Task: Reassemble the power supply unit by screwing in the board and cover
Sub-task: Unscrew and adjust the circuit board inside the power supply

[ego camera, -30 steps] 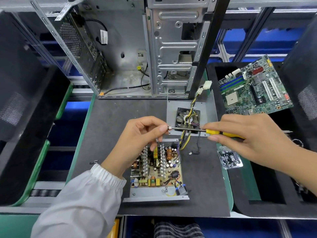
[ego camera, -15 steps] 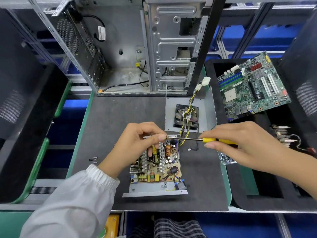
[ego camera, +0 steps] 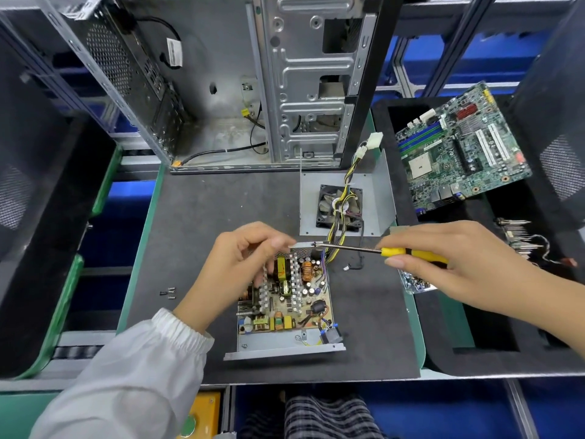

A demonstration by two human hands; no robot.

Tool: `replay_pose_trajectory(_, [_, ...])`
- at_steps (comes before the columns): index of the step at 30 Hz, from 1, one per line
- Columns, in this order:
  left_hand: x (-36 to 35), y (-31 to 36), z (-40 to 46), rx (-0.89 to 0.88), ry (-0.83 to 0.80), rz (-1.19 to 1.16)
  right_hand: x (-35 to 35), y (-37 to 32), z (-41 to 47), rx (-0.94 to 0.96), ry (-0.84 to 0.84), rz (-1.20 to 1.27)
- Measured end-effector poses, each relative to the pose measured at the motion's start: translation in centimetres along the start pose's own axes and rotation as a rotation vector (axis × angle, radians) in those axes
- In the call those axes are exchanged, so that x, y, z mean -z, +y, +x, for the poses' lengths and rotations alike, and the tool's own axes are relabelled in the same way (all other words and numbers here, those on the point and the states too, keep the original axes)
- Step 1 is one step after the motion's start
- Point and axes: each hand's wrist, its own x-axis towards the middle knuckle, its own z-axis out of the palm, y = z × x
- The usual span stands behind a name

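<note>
At frame centre, the right hand [ego camera: 456, 264] is gripping the screwdriver [ego camera: 380, 250]; the left hand [ego camera: 240, 261], fingers curled, is steadying the board [ego camera: 285, 299]. Keep the tip square.

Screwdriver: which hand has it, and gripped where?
The right hand grips the screwdriver by its yellow handle. The left hand has fingers curled by the tip; a screw there cannot be told.

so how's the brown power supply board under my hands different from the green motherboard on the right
The brown power supply board sits flat inside its grey metal tray, between the hands; the green motherboard lies bare and tilted on black foam. The brown one is smaller, crowded with coils and heatsinks; the green one carries long slots. Both face up.
</note>
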Motion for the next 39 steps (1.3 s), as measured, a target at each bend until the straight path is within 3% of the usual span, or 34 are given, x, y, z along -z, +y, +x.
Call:
replay_pose_trajectory(4, [-1.7,0.0,-0.6,-0.088,-0.387,0.220,0.1,0.7,-1.2,-0.071,0.020,0.011])
replay_pose_trajectory(6, [-2.7,-0.3,-0.7,-0.303,-0.582,0.380,0.2,1.0,-1.7,-0.112,0.014,0.033])
replay_pose_trajectory(9, [-4.4,-1.0,-0.3,-0.583,-0.730,0.676,0.0,1.2,-2.1,-0.130,-0.005,0.016])
replay_pose_trajectory(12, [-5.8,-1.4,0.6,-0.589,-0.917,0.982,-0.1,1.1,-2.3,-0.152,-0.013,-0.006])
replay_pose_trajectory(14, [-5.7,-1.6,1.3,-0.522,-0.985,0.998,-0.1,1.2,-2.4,-0.175,-0.016,0.005])
replay_pose_trajectory(17, [-4.8,-2.0,1.7,-0.417,-1.016,0.941,0.0,1.3,-2.6,-0.204,-0.039,0.038])
replay_pose_trajectory(21, [-4.7,-1.9,1.2,-0.448,-0.977,0.977,-0.4,1.3,-2.8,-0.221,-0.037,0.070])
replay_pose_trajectory(23, [-4.1,-1.7,0.9,-0.467,-0.856,0.900,-0.6,1.2,-2.8,-0.240,-0.018,0.109])
replay_pose_trajectory(26, [-1.1,-1.2,0.2,-0.347,-0.517,0.504,-1.2,0.8,-2.7,-0.230,-0.017,0.143])
replay_pose_trajectory(28, [1.0,-1.2,-0.9,-0.261,-0.433,0.392,-1.7,0.5,-2.6,-0.201,-0.057,0.133])
replay_pose_trajectory(34, [1.5,-2.1,-2.9,0.213,-0.601,0.311,-2.1,-0.2,-1.8,-0.118,-0.274,0.057])
replay_pose_trajectory(37, [1.9,-2.0,-2.9,0.328,-0.624,0.265,-2.3,-0.6,-1.0,-0.037,-0.408,-0.027])
replay_pose_trajectory(39, [2.1,-1.9,-2.9,0.406,-0.730,0.261,-2.8,-1.0,-0.5,0.041,-0.453,-0.115])
